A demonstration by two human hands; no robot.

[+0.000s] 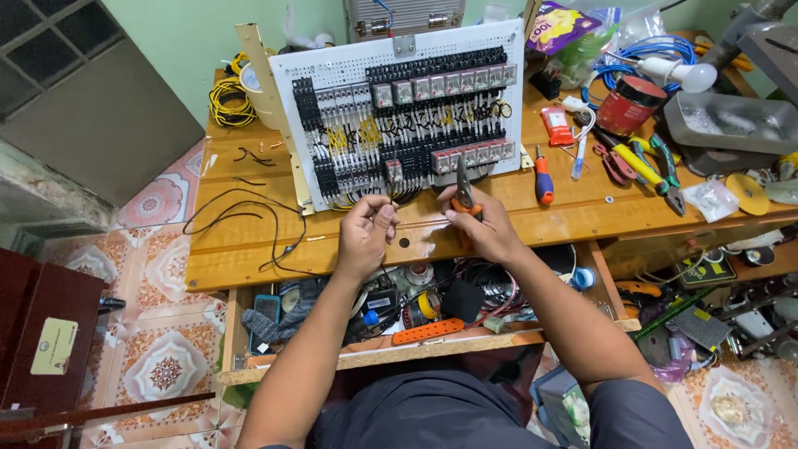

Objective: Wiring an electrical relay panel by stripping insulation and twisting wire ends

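A white perforated panel (332, 66) packed with rows of relays and black terminal blocks leans on the wooden workbench (249, 249). My left hand (366, 233) pinches a thin dark wire just below the panel's lower edge. My right hand (482, 224) grips small pliers (463, 187) with orange handles, jaws pointing up toward the panel's bottom row. Both hands sit close together at the bench's front edge.
Loose black wires (241, 212) trail over the bench's left side, with a yellow wire coil (229, 100) behind. An orange-handled screwdriver (543, 179), pliers (657, 170), a red can (629, 104) and a metal tray (731, 120) lie right. A lower shelf (432, 320) holds tools and tape.
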